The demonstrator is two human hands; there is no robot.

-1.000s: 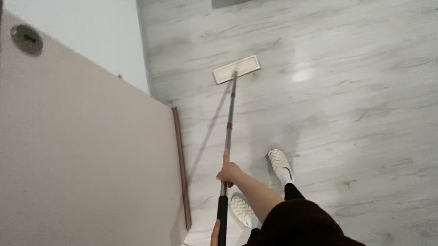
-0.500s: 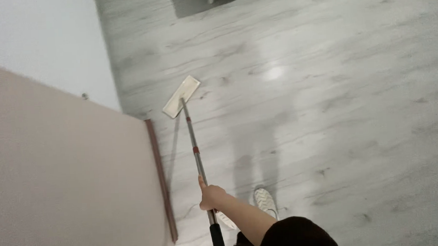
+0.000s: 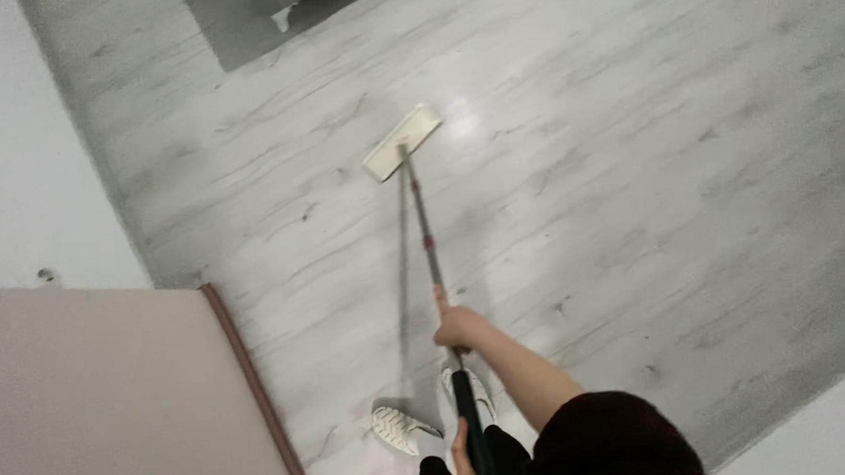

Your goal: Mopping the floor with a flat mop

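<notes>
A flat mop with a pale rectangular head (image 3: 403,142) rests on the grey wood-look floor (image 3: 630,159). Its metal pole (image 3: 421,228) runs back toward me and ends in a black grip (image 3: 471,423). My right hand (image 3: 458,327) is closed round the pole just above the grip, index finger laid along it, with a dark sleeve behind the forearm. My left hand (image 3: 466,468) holds the black grip at the bottom edge and is only partly in view. My two white shoes (image 3: 400,429) stand under the pole.
A beige door (image 3: 113,398) with a brown bottom edge (image 3: 251,372) stands at the lower left. A white wall (image 3: 4,153) lies beyond it. A dark shape (image 3: 257,20) sits at the top edge. Another white surface (image 3: 837,418) borders the lower right.
The mop head has swung away from the door's edge, out to the right over the open floor. The view has turned left to right, showing less of the door.
</notes>
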